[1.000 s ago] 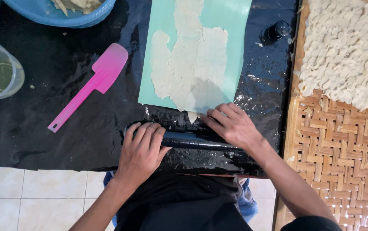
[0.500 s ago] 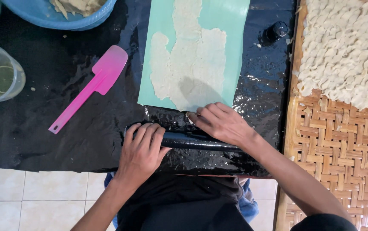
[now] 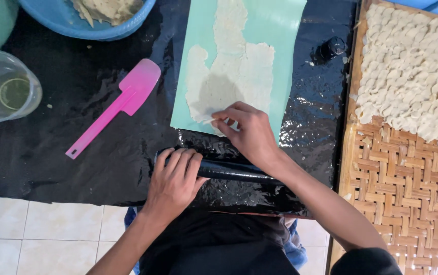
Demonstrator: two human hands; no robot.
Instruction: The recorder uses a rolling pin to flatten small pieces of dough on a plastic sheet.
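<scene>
My left hand (image 3: pixel 174 179) rests palm-down on the left end of a black plastic-wrapped roller (image 3: pixel 237 171) near the front edge of the black sheet. My right hand (image 3: pixel 248 131) has reached forward to the near edge of a thin pale dough sheet (image 3: pixel 231 81) spread on a mint-green mat (image 3: pixel 272 35). Its fingertips pinch a small bit of the dough's lower edge.
A pink spatula (image 3: pixel 114 105) lies left of the mat on the black plastic sheet (image 3: pixel 76 168). A blue basin (image 3: pixel 84 23) with dough scraps sits at the back left, a clear cup (image 3: pixel 0 89) at far left. A woven bamboo tray (image 3: pixel 402 178) holding several small dough pieces (image 3: pixel 412 71) stands right.
My right hand left the roller and moved forward to the dough's near edge, pinching it. The left hand stays on the roller.
</scene>
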